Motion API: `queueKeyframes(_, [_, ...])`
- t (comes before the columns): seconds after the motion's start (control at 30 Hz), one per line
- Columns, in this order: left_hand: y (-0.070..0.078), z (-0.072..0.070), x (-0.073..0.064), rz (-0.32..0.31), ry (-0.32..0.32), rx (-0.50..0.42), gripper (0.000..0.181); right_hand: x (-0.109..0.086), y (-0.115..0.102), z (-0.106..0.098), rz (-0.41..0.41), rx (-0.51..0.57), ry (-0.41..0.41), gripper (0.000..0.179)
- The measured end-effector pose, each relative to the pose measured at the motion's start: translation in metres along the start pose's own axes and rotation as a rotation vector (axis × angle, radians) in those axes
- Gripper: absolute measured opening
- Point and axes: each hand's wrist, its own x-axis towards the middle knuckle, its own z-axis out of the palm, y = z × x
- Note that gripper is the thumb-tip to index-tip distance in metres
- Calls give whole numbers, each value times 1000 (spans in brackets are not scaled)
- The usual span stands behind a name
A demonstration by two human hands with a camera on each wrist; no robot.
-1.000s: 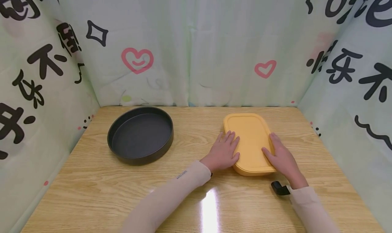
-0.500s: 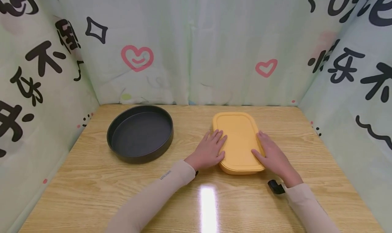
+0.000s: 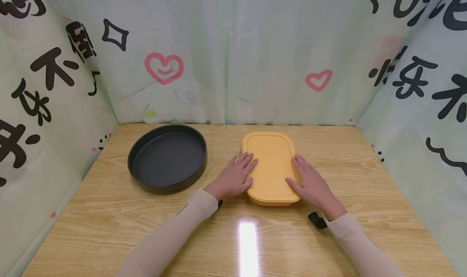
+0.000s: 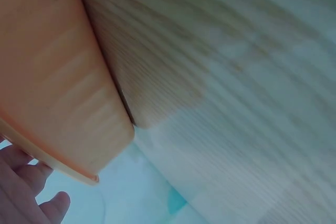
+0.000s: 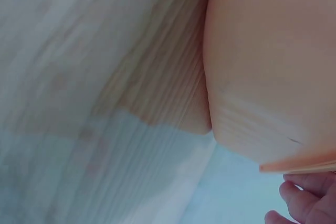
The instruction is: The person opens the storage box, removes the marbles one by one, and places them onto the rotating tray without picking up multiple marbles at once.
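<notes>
A yellow lidded food container (image 3: 271, 167), a rounded rectangle, sits on the table right of a round black pan (image 3: 168, 157). My left hand (image 3: 233, 175) rests on the lid's left edge with its fingers spread and fairly straight. At the opposite edge, my right hand (image 3: 313, 186) touches the container, its thumb over the lid and its fingers along the rim. In the left wrist view the container's ribbed side wall (image 4: 68, 77) meets the table, with fingertips at the lid rim. The right wrist view shows the other wall (image 5: 268, 77) and fingers below the rim.
The wooden table (image 3: 233, 236) has a bright light reflection near its front. A pale printed curtain (image 3: 233, 66) closes off the back and both sides. Black wrist cameras hang under both cuffs, such as the right wrist camera (image 3: 317, 220).
Both hands have slid the yellow container to the left across the table, toward the pan. They keep the same contact on its two sides. The pan has stayed in place.
</notes>
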Motion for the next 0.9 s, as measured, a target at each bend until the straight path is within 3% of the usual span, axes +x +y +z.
queueKeyframes(0.6, [-29, 1, -26, -51, 45, -81, 56, 23, -29, 17, -44, -34, 28, 70])
queueKeyframes(0.9, [-36, -3, -33, -67, 62, -62, 56, 29, -41, 21, -53, -53, 36, 69])
